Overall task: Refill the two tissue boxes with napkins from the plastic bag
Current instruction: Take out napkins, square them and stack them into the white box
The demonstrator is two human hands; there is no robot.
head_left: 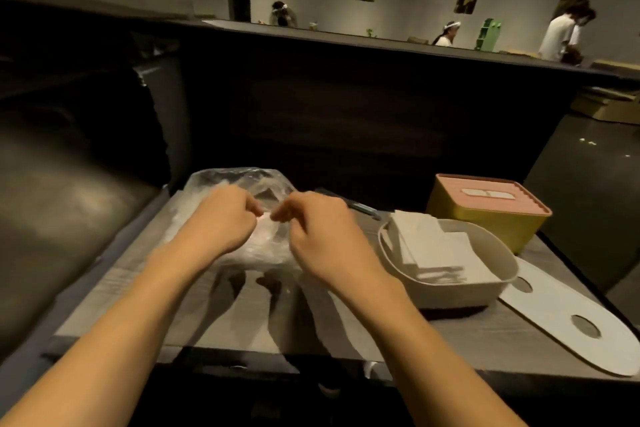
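Both hands meet over the bag [239, 184], left hand [221, 218] and right hand [322, 232] with curled fingers pinching its plastic, apparently at the mouth. The open box [485, 288] holding napkins [436, 246] sits just right of the right fingers; the lidded box [485, 215] lies beyond it. A grey desk [138, 305] carries everything, in a dim room.

The clear plastic bag [239, 184] sits crumpled at 11 o'clock on the tabletop [467, 336]. At 2 o'clock, the yellow box [485, 215] has its pink lid on. Just in front, the open white box [460, 288] holds white napkins [433, 246] piled crookedly.
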